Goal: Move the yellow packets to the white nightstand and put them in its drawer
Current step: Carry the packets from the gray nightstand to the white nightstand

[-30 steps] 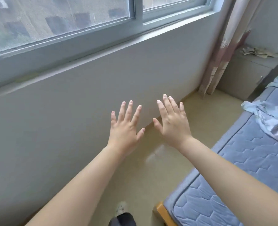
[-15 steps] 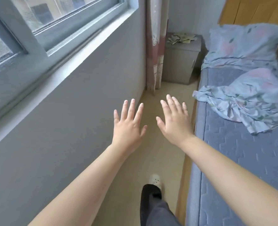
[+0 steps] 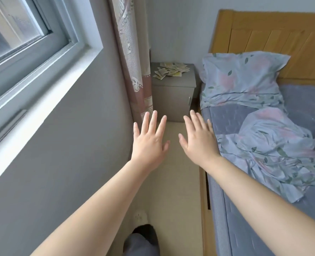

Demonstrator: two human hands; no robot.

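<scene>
Where they lie, yellow packets (image 3: 170,71) overlap, crumpled.

The yellow packets (image 3: 169,71), small pale flat sachets, lie in a loose overlapping heap on top of a grey cabinet (image 3: 173,97), well ahead of the left hand (image 3: 148,145) and right hand (image 3: 199,143), touching neither
</scene>
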